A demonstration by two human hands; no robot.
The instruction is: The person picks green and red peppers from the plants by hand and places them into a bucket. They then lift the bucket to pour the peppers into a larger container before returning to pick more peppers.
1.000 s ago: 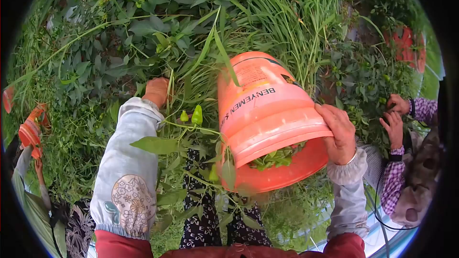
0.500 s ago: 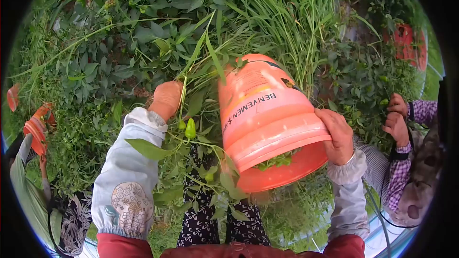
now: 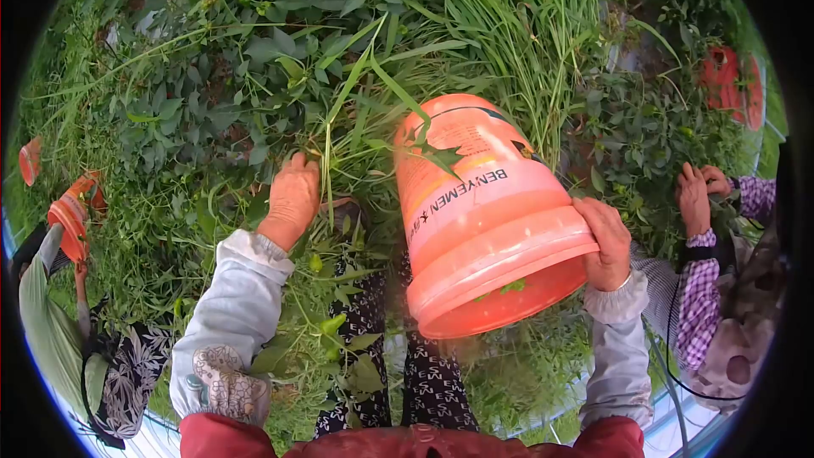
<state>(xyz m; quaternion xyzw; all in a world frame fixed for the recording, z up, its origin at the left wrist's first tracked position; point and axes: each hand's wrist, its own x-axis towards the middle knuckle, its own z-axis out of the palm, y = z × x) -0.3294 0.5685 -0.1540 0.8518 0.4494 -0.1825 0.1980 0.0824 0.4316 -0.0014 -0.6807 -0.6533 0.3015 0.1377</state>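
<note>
My right hand (image 3: 607, 243) grips the rim of an orange plastic bucket (image 3: 500, 225). The bucket is tipped with its mouth toward me, and a little green shows inside. To its left, my left hand (image 3: 294, 195) is among the pepper plants, fingers apart and partly bent, with no object visible in it. Grass stems stand just beside the fingers. A green pepper (image 3: 332, 324) hangs on a leafy branch below this hand, in front of my legs.
Dense pepper foliage (image 3: 203, 110) and tall grass (image 3: 517, 25) stand ahead. At right, a co-worker's hands (image 3: 697, 195) are among plants, with a red container (image 3: 731, 85) beyond. Another person at left is beside an orange bucket (image 3: 69, 216); another orange container (image 3: 30, 161) lies farther off.
My left hand has opened and shifted slightly, its fingers now pointing forward. The pepper branch has dropped toward my legs. The bucket has moved slightly right, still in my right hand.
</note>
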